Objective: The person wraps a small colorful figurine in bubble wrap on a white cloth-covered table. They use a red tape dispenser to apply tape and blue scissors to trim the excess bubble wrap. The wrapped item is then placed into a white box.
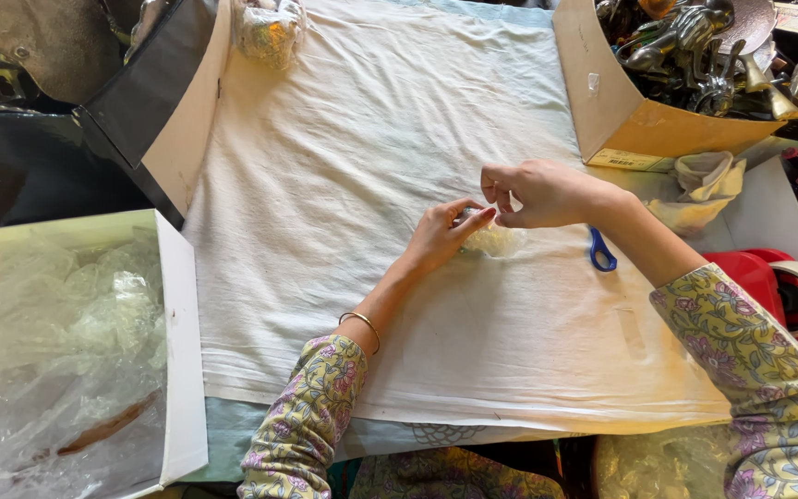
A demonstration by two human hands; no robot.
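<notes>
A small item wrapped in clear bubble wrap [491,242] lies on the white cloth [344,166] near the middle. My left hand [441,236] presses on its left side, thumb and fingers closed on the wrap. My right hand [538,192] hovers just above it with the fingertips pinched together, seemingly on a bit of wrap or tape; what is in them is too small to tell. Blue scissors [601,250] lie partly hidden under my right wrist.
A cardboard box [621,111] of metal figurines stands at the back right. A red tape dispenser [787,286] sits at the right edge, a crumpled cloth [699,189] behind it. A white box of bubble wrap [66,351] is at the left. A wrapped bundle [268,28] lies at the back.
</notes>
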